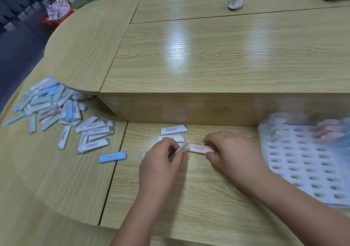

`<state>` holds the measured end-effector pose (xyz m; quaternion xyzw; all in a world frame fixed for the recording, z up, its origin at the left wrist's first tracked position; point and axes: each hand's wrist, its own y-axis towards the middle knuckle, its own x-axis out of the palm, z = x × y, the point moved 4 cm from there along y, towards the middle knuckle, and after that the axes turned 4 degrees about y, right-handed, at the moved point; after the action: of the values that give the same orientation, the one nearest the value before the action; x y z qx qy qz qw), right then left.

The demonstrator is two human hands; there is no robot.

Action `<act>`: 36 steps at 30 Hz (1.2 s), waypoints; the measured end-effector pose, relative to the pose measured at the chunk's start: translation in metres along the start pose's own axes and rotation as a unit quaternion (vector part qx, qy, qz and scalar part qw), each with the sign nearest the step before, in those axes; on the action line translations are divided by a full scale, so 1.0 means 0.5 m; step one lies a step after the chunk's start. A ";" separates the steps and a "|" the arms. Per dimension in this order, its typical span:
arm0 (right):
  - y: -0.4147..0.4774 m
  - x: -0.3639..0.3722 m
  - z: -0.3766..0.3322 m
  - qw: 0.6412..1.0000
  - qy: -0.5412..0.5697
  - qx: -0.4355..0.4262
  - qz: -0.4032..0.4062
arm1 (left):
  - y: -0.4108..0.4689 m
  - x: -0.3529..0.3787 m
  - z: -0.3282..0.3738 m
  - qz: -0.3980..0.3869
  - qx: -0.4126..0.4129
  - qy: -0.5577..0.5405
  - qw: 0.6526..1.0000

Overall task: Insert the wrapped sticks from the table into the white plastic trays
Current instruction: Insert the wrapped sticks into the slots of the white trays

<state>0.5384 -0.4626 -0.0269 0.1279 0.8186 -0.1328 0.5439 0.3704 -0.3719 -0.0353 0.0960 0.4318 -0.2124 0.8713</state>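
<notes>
Both hands are low on the wooden table [189,204], close together. The left hand [161,162] pinches a pale green stick [181,148] between its thumb and fingers, and this stick is tipped up on its edge. The right hand [229,151] pinches one end of a pink stick [198,148] with its thumb and curled fingers. The pink stick lies flat on the table with a small printed label on top. The two sticks meet between the hands.

Just behind the hands lie two white sticks [173,129], one after the other. A blue stick [113,156] lies alone to the left. Past it is a bunch of white sticks [94,134], some on top of others. Farther left is a big pile of sticks [47,103] in blue, white, green and pink.

The white tray [303,162] sits to the right of the hands, near the right arm. It has rows of little holes and looks blurry.

Behind all this the table steps up to a higher shelf [208,56]. A small white thing [235,0] stands far back on it.
</notes>
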 end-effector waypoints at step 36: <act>-0.357 -0.314 0.448 0.872 0.382 0.159 0.260 | -0.068 0.196 0.483 -0.132 0.103 -0.246 0.955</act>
<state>0.7260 -0.7191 0.0489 0.4620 0.8675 -0.0559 0.1756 0.5798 -0.5151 0.0345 0.0725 0.1885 -0.3858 0.9002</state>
